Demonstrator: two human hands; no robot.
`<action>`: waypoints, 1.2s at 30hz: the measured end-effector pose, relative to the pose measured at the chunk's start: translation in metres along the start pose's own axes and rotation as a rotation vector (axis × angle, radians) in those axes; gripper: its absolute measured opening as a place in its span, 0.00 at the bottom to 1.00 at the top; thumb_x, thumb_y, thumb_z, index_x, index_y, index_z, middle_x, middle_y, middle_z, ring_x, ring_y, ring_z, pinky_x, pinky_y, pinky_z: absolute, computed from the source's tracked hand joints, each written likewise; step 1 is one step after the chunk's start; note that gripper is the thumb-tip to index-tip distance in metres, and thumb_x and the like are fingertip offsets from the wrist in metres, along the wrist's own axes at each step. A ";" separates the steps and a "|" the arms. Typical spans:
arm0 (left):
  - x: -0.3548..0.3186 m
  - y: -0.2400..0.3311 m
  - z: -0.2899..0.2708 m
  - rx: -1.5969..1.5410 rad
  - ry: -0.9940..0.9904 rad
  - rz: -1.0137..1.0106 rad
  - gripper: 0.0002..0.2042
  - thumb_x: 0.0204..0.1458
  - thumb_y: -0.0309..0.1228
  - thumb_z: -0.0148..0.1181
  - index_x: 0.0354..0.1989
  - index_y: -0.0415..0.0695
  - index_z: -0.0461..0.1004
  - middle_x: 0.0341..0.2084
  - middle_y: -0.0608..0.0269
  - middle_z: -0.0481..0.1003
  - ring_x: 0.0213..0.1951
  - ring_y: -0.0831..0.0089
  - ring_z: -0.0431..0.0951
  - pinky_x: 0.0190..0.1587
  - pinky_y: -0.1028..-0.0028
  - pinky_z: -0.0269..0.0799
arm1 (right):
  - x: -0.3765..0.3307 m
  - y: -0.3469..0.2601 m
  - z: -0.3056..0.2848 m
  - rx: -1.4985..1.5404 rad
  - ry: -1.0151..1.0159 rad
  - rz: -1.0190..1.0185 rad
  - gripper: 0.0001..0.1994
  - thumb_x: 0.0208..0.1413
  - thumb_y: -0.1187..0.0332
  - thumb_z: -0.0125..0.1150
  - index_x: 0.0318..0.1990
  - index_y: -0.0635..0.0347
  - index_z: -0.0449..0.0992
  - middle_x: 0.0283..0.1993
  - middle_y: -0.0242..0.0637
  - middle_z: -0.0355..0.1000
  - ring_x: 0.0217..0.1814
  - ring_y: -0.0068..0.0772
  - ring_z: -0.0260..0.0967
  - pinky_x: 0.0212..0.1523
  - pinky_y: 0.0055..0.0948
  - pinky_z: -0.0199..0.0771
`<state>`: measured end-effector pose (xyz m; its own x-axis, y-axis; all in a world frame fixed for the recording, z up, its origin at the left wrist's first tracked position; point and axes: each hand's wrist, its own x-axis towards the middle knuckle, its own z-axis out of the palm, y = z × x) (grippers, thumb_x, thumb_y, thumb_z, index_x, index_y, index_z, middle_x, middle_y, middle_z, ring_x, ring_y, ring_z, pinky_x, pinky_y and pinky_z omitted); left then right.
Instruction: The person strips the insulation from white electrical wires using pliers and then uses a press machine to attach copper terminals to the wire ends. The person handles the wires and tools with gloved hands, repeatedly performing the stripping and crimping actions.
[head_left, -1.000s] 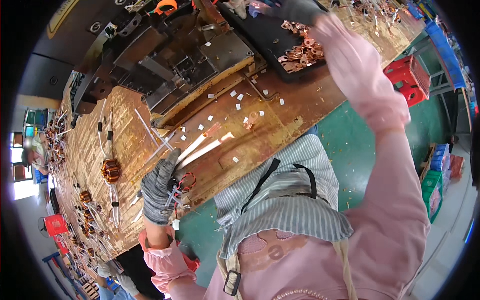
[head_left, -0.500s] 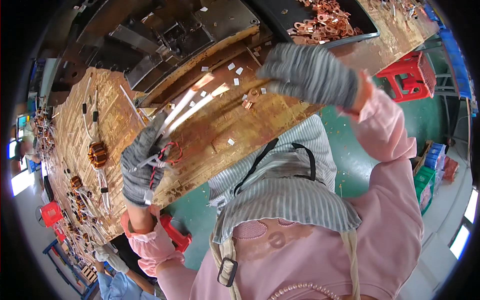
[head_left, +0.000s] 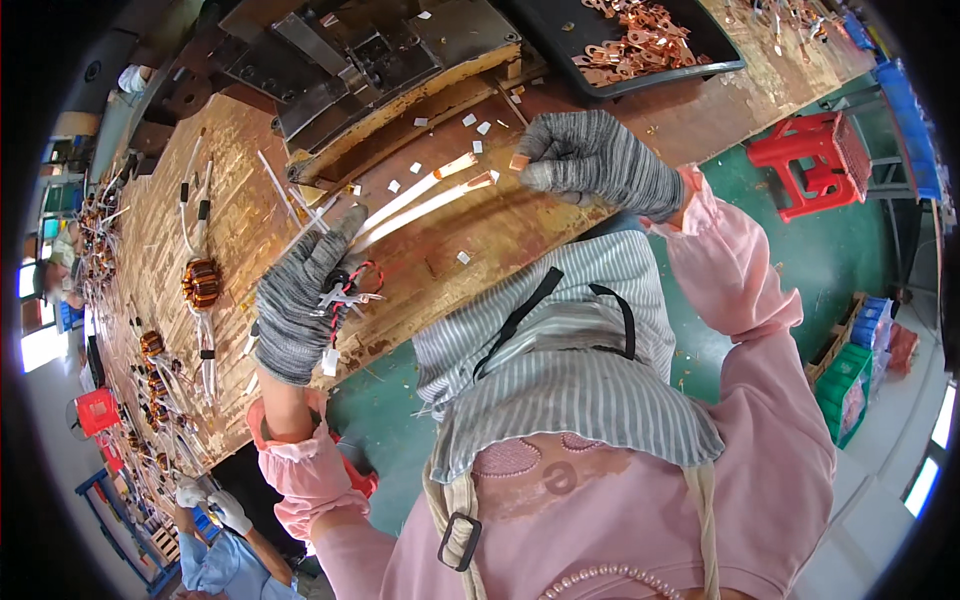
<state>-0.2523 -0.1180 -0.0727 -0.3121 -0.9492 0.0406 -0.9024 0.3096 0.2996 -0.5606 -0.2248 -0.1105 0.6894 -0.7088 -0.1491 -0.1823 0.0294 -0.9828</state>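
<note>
My gloved left hand [head_left: 300, 300] is closed around two white-sleeved wires [head_left: 405, 212] with bare copper ends that point up and to the right. A twisted red-and-black wire pair [head_left: 372, 275] with a white connector also hangs from this hand. Facing the copper ends, my gloved right hand [head_left: 590, 160] pinches a copper cable lug [head_left: 519, 161], mostly hidden by the fingers. A small gap separates the lug from the nearer wire end.
A dark metal press [head_left: 370, 80] stands at the back of the worn wooden table [head_left: 440, 310]. Behind my right hand, a black tray [head_left: 600, 88] holds many copper lugs. Wound copper coils [head_left: 201, 284] lie at left. White scraps dot the tabletop. A red stool [head_left: 815, 165] stands at right.
My right hand has drawn down and left, and a copper lug now shows at its fingertips. The copper pieces seen on the table are no longer visible there. The wires have shifted slightly right.
</note>
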 end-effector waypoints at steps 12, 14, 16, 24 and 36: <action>-0.007 0.003 0.005 -0.001 0.045 0.046 0.26 0.40 0.22 0.52 0.53 0.57 0.67 0.32 0.57 0.74 0.32 0.64 0.76 0.34 0.70 0.71 | -0.009 -0.017 0.009 -0.024 -0.063 -0.045 0.14 0.51 0.68 0.57 0.45 0.64 0.73 0.25 0.31 0.69 0.24 0.18 0.66 0.27 0.20 0.68; -0.007 0.003 0.006 0.007 0.057 0.061 0.26 0.40 0.22 0.51 0.53 0.57 0.67 0.31 0.58 0.74 0.31 0.65 0.77 0.34 0.71 0.71 | -0.009 -0.018 0.010 -0.025 -0.065 -0.037 0.14 0.51 0.68 0.57 0.44 0.65 0.73 0.25 0.31 0.69 0.25 0.18 0.66 0.27 0.20 0.68; -0.007 0.006 0.006 -0.005 0.040 0.041 0.26 0.41 0.21 0.52 0.52 0.57 0.67 0.31 0.59 0.74 0.30 0.67 0.77 0.32 0.73 0.71 | -0.010 -0.019 0.010 -0.012 -0.069 -0.042 0.13 0.52 0.69 0.57 0.44 0.65 0.73 0.25 0.31 0.68 0.25 0.19 0.66 0.27 0.21 0.68; -0.008 0.017 0.010 0.104 0.027 0.068 0.26 0.40 0.24 0.57 0.52 0.58 0.68 0.25 0.63 0.72 0.24 0.68 0.74 0.26 0.73 0.69 | -0.014 -0.010 0.008 -0.067 -0.123 -0.089 0.15 0.52 0.64 0.57 0.44 0.65 0.73 0.29 0.35 0.72 0.27 0.20 0.69 0.30 0.21 0.71; -0.016 0.037 0.032 0.308 0.043 0.169 0.28 0.36 0.26 0.58 0.51 0.57 0.67 0.28 0.60 0.70 0.28 0.62 0.72 0.26 0.67 0.68 | -0.030 -0.005 0.010 0.089 -0.111 0.096 0.14 0.51 0.64 0.56 0.42 0.64 0.74 0.27 0.35 0.74 0.23 0.21 0.71 0.28 0.20 0.72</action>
<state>-0.2903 -0.0897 -0.0932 -0.4579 -0.8825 0.1075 -0.8883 0.4590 -0.0162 -0.5729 -0.1966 -0.1024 0.7460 -0.6176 -0.2490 -0.1916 0.1590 -0.9685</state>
